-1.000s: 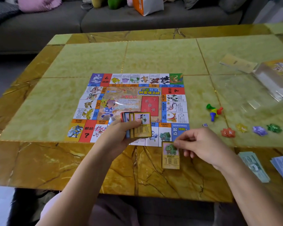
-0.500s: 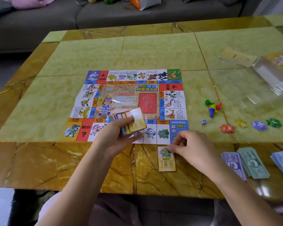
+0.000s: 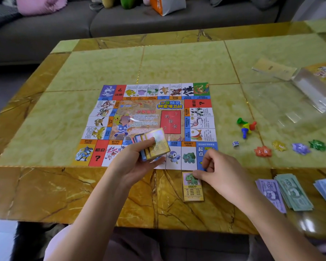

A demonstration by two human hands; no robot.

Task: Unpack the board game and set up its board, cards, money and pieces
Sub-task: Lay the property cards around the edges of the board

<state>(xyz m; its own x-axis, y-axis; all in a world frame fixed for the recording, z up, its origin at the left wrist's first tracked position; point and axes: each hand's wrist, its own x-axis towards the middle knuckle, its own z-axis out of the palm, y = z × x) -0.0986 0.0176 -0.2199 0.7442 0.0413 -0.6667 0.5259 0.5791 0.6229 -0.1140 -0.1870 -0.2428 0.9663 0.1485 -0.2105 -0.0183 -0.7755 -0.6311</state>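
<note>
The paper game board [image 3: 154, 112] lies flat in the middle of the table. My left hand [image 3: 134, 162] grips a fanned stack of cards [image 3: 154, 144] above the board's near edge. My right hand [image 3: 218, 174] rests its curled fingertips on the top edge of a single yellow card [image 3: 193, 189] with a green creature, lying flat on the table just below the board. Coloured pawns [image 3: 246, 127], a white die [image 3: 235, 143] and several small plastic tokens [image 3: 290, 147] sit to the right. Stacks of paper money [image 3: 290, 193] lie at the near right.
A clear plastic wrapper and the game box [image 3: 316, 85] lie at the far right, with a folded leaflet [image 3: 273, 68] beside them. A grey sofa [image 3: 120, 21] with cushions and a bag stands behind the table. The table's near edge [image 3: 139, 223] is close to my body.
My right hand has set the green-creature card down below the board and stayed on its top edge. My left hand has tilted the card stack. The view shifted down, showing more money.
</note>
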